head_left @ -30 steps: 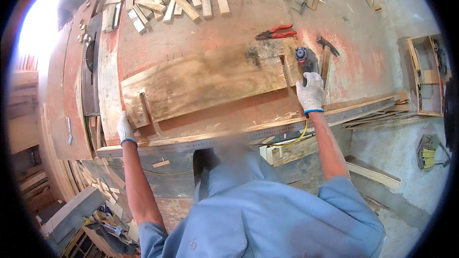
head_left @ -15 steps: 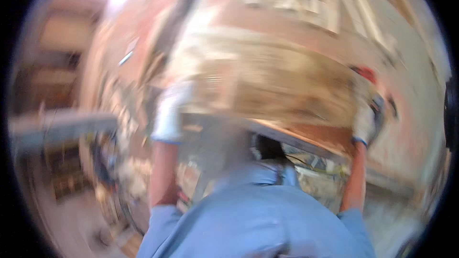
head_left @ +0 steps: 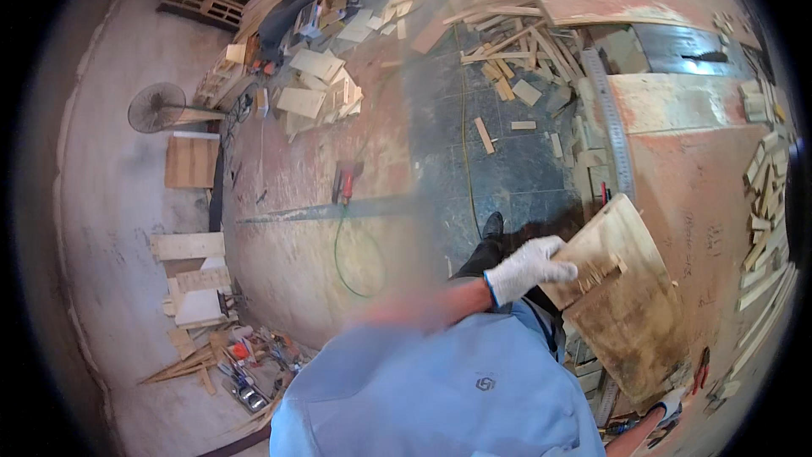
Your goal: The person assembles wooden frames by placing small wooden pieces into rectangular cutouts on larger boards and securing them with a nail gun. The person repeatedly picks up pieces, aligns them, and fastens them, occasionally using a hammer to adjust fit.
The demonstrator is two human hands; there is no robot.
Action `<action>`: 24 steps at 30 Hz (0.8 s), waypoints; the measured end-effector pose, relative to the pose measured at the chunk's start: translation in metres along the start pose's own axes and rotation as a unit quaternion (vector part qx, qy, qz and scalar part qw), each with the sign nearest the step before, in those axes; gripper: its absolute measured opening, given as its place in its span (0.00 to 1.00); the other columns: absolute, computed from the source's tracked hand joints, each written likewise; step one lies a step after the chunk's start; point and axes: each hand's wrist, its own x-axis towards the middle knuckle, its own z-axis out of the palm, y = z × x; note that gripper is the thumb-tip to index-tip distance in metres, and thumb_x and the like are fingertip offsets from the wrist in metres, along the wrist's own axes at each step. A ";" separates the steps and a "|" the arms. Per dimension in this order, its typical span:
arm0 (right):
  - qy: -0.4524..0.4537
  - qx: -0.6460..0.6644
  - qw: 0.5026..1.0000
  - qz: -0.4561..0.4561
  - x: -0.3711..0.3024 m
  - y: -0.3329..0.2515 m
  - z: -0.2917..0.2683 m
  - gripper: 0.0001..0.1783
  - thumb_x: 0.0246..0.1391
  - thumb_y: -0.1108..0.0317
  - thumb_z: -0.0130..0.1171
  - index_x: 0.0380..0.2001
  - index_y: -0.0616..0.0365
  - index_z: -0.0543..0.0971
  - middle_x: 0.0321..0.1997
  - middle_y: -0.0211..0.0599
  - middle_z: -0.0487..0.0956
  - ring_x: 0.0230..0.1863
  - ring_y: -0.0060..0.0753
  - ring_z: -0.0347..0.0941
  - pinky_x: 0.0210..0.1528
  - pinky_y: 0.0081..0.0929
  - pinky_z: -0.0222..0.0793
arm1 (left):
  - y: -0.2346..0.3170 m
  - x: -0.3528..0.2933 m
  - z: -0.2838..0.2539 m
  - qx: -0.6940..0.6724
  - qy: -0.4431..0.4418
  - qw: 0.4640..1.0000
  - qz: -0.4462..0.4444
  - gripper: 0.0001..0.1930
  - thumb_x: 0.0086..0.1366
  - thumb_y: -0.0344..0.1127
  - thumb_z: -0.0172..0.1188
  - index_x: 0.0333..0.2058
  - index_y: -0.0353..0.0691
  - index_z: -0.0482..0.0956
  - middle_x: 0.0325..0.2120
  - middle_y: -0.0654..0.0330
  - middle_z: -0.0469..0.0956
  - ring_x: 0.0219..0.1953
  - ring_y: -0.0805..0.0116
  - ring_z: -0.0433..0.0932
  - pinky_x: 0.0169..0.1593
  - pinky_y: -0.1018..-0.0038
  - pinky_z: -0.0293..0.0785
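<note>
— Since a second ago, what is shifting?
— Both gloved hands are now lifting the wooden board (head_left: 626,305) off the worktop (head_left: 719,178); it is tilting over the edge.
— And each grip?
— Left hand (head_left: 529,267) is clamping the board's near end; right hand (head_left: 670,406) is closing on its far lower corner.

No packages, labels, signs or screens anywhere in this workshop view
</note>
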 end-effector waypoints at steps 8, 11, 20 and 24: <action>-0.027 -0.012 0.998 -0.063 -0.017 -0.050 0.007 0.38 0.72 0.39 0.44 0.59 0.66 0.80 0.58 0.45 0.84 0.59 0.49 0.80 0.62 0.40 0.74 | 0.004 -0.057 -0.053 -0.004 -0.031 1.000 -0.004 0.29 0.62 0.44 0.75 0.53 0.31 0.76 0.44 0.59 0.80 0.46 0.73 0.76 0.50 0.73 0.74; -0.032 -0.014 0.997 -0.068 -0.008 -0.049 0.010 0.40 0.72 0.37 0.45 0.60 0.66 0.80 0.58 0.45 0.84 0.59 0.49 0.80 0.61 0.40 0.74 | 0.003 -0.073 -0.076 0.008 -0.070 0.996 -0.047 0.30 0.64 0.41 0.72 0.58 0.29 0.74 0.52 0.55 0.80 0.54 0.68 0.77 0.58 0.69 0.73; -0.091 0.099 0.991 -0.019 0.057 0.001 0.014 0.46 0.69 0.30 0.46 0.63 0.66 0.78 0.59 0.45 0.84 0.59 0.49 0.80 0.60 0.40 0.75 | -0.080 -0.015 -0.133 0.047 -0.071 0.994 -0.062 0.33 0.67 0.42 0.69 0.64 0.28 0.71 0.57 0.49 0.80 0.58 0.61 0.77 0.61 0.64 0.73; -0.184 0.341 0.916 0.107 0.077 0.013 0.013 0.47 0.70 0.30 0.46 0.65 0.67 0.77 0.61 0.41 0.83 0.58 0.47 0.79 0.59 0.39 0.76 | -0.107 0.007 -0.148 0.140 -0.041 0.987 -0.062 0.31 0.67 0.48 0.68 0.59 0.30 0.76 0.47 0.56 0.81 0.48 0.66 0.78 0.54 0.68 0.74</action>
